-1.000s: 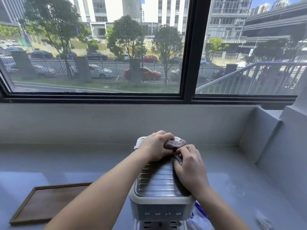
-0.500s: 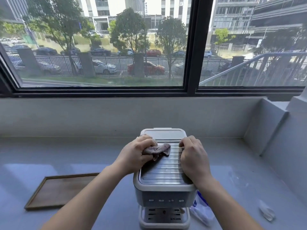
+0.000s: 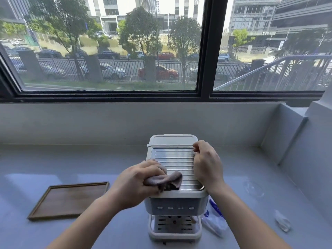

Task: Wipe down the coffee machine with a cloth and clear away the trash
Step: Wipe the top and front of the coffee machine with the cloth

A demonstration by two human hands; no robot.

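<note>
A white coffee machine (image 3: 173, 200) with a ribbed metal top stands on the grey counter in front of me. My left hand (image 3: 136, 180) grips a crumpled brown-grey cloth (image 3: 167, 180) pressed on the front left part of the metal top. Along the machine's right edge rests my right hand (image 3: 206, 164), its fingers curled loosely and holding nothing. A white and blue plastic wrapper (image 3: 213, 221) lies on the counter just right of the machine's base. Another small crumpled piece of clear trash (image 3: 283, 223) lies further right.
A wooden tray (image 3: 70, 200) lies flat on the counter to the left of the machine. The counter (image 3: 71, 162) runs under a large window; a grey wall steps in at the right (image 3: 294, 141). A clear film scrap (image 3: 253, 188) lies right of the machine.
My left hand has drawn the cloth from the back of the machine's top toward the front left. My right hand stayed on the right edge. The view has tilted down.
</note>
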